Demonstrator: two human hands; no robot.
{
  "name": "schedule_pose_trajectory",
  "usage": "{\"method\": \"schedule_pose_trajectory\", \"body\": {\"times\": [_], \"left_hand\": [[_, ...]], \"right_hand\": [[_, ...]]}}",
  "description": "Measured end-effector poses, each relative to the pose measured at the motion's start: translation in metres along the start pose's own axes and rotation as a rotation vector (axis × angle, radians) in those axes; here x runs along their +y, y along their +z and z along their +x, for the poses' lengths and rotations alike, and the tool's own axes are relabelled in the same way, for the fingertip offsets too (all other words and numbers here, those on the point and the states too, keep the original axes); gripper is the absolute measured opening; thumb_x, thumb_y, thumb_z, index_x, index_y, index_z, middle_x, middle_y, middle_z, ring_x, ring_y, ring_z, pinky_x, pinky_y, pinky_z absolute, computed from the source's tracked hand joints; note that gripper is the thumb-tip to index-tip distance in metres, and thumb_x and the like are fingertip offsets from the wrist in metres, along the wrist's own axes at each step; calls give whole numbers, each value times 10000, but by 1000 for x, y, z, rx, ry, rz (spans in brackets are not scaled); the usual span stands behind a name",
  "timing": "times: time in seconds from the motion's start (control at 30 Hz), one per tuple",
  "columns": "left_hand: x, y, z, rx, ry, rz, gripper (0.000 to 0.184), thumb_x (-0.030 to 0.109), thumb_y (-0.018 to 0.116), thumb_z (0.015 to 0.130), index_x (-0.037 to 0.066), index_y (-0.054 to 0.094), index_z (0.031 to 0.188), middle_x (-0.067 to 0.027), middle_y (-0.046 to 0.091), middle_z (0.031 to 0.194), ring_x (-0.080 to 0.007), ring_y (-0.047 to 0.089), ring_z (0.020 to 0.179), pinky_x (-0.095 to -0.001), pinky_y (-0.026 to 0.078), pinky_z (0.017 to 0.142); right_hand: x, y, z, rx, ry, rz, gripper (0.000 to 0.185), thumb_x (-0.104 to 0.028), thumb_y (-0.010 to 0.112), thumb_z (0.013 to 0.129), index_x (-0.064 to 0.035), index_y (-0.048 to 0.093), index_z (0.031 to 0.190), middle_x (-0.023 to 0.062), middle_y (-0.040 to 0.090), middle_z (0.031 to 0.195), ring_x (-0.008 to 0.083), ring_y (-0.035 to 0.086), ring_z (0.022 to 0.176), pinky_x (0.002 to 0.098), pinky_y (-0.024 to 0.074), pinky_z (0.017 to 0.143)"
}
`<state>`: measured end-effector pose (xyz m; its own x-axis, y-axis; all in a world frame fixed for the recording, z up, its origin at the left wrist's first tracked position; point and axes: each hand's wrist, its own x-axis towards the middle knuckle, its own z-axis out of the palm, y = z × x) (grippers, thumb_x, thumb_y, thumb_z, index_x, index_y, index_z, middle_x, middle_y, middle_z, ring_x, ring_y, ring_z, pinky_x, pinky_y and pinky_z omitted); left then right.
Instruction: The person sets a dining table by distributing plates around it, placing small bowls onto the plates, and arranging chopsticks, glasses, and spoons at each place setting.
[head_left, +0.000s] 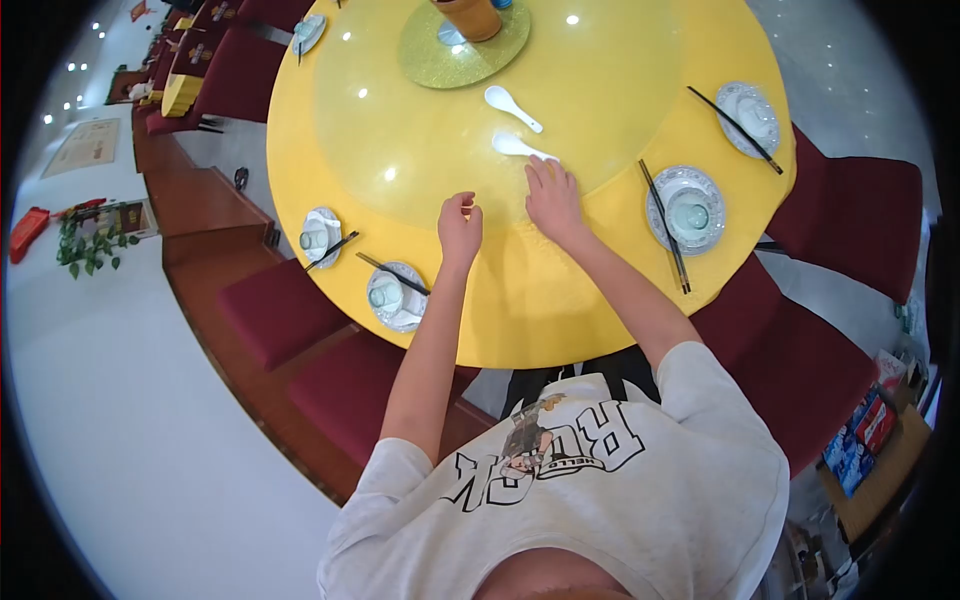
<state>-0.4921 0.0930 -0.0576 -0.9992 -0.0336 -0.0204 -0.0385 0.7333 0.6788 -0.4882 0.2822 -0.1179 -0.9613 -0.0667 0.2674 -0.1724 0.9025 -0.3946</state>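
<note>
Two white soup spoons lie on the clear round turntable of the yellow-covered table (500, 345). The farther spoon (511, 107) lies apart from my hands. At the handle end of the nearer spoon (513, 145) is my right hand (553, 200), its fingertips closed at the handle and partly hiding it. My left hand (460, 232) hovers near the turntable's near edge, fingers loosely bent and thumb apart, with nothing visible in it.
A brown pot (470, 18) stands at the turntable's centre. Place settings with a plate (686, 240), bowls, glasses and black chopsticks (664, 225) line the table. Dark red chairs (785, 360) stand around it. A cardboard box (885, 470) is at lower right.
</note>
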Motion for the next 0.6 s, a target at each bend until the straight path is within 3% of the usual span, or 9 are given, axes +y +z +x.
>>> {"method": "schedule_pose_trajectory", "body": {"times": [0.03, 0.23, 0.3, 0.47, 0.6], "left_hand": [[2, 6, 11, -37, -11, 17, 322, 114, 612, 863, 12, 624, 1168, -139, 656, 1041, -242, 653, 892, -358, 523, 802], [-24, 60, 76, -127, 114, 127, 411, 221, 640, 894, 21, 568, 1246, -147, 683, 950, -239, 673, 886, -363, 528, 769], [-22, 69, 85, -227, 20, 31, 444, 275, 645, 884, 19, 574, 1239, -142, 699, 902, -302, 671, 848, -408, 519, 783], [-20, 81, 92, -274, -6, -88, 295, 290, 643, 885, 51, 696, 1048, -130, 709, 830, -296, 683, 788, -406, 522, 733], [-3, 74, 82, -248, 85, -62, 255, 272, 639, 883, 57, 714, 997, -121, 716, 837, -298, 686, 776, -402, 526, 719]], "right_hand": [[0, -1, -6, -63, 16, -14, 553, -173, 657, 806, -29, 513, 1320, 98, 422, 1453, 323, 385, 1319, 477, 386, 997], [-11, -13, -32, -77, 95, -32, 547, -148, 645, 793, -15, 515, 1308, 110, 416, 1457, 333, 380, 1323, 489, 378, 1013], [-18, -20, -39, -100, 136, -57, 546, -146, 647, 790, -13, 516, 1304, 112, 416, 1456, 335, 380, 1322, 491, 378, 1015], [-25, -22, -48, -81, 160, -98, 550, -142, 659, 785, -7, 516, 1298, 116, 418, 1454, 336, 379, 1321, 489, 381, 1018], [-29, -25, -56, -68, 165, -86, 521, -112, 636, 784, -6, 532, 1283, 117, 428, 1445, 334, 385, 1316, 482, 382, 1016]]}}
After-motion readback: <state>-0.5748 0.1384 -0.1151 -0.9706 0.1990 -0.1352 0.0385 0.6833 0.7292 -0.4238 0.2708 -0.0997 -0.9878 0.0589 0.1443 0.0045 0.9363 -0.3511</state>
